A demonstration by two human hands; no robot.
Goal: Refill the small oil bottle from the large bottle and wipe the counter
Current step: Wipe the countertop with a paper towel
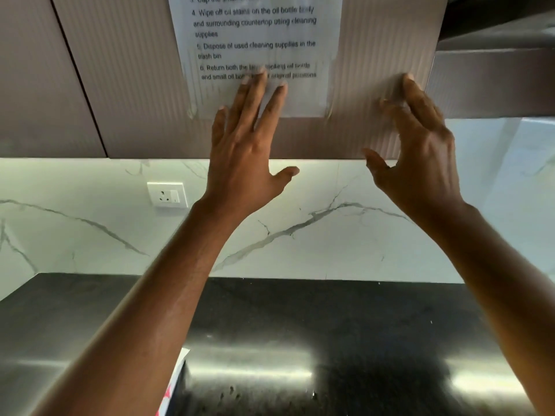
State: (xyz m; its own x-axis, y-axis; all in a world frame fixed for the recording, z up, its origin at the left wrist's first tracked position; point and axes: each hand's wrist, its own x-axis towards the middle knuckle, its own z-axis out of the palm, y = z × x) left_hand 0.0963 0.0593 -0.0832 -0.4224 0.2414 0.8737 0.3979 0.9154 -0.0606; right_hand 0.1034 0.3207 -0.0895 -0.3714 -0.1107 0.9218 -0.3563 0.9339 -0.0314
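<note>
Both my hands are raised in front of the upper cabinet [126,85]. My left hand [249,145] is spread flat with straight fingers, its fingertips over the lower edge of a printed instruction sheet [255,40] taped to the cabinet door. My right hand [417,145] is held beside the sheet, fingers relaxed and slightly bent, holding nothing. No oil bottle is in view. The dark glossy counter [300,340] lies below my arms.
A white marble backsplash [90,235] with a wall socket [167,195] runs behind the counter. A range hood [495,70] juts out at the upper right. A white and red packet edge [174,385] shows under my left forearm.
</note>
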